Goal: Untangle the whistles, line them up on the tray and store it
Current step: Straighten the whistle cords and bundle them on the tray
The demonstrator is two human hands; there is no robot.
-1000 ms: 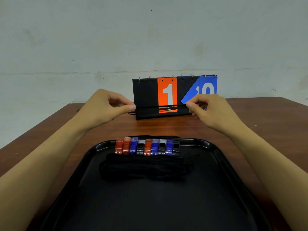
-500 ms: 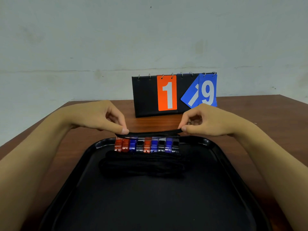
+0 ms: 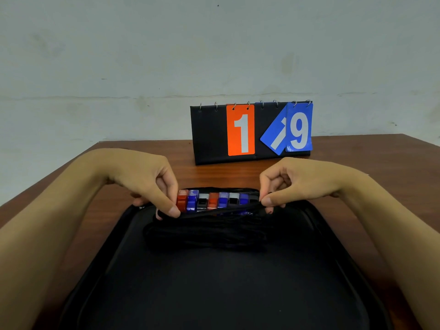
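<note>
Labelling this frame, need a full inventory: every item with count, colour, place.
whistles: eight visible in a row, red, blue and black; more may be hidden by the left hand; far end of tray
cords: black bundle, count unclear, on tray in front of the whistles
cord: one, black, stretched between both hands over the row
tray: one, black, near table
scoreboard: one, black, orange 1 and blue cards, far table
table: one, brown wood
left hand: pinches cord's left end
right hand: pinches cord's right end
</note>
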